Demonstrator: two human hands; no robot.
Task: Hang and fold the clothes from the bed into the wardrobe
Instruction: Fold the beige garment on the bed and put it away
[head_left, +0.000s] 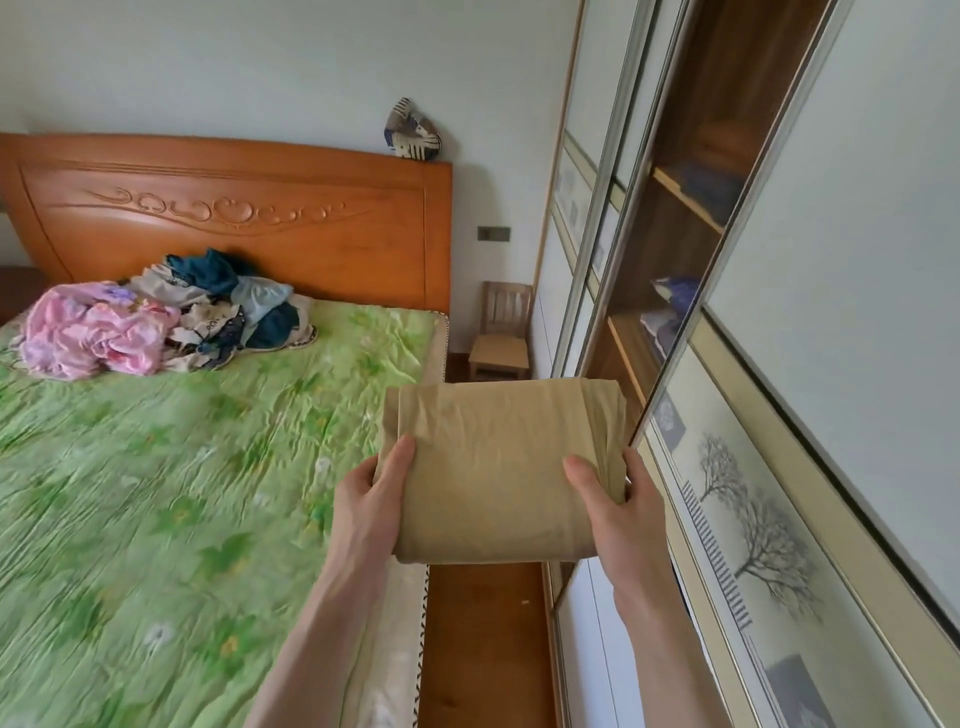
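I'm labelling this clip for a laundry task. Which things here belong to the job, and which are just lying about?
Part of the job:
folded tan cloth, held by left hand and right hand
pile of clothes on the bed
open wardrobe

Just lying about:
small wooden chair
patterned cushion on the headboard

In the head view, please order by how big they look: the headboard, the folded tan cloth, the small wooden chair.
1. Headboard
2. Folded tan cloth, though it is close to the camera
3. Small wooden chair, far away
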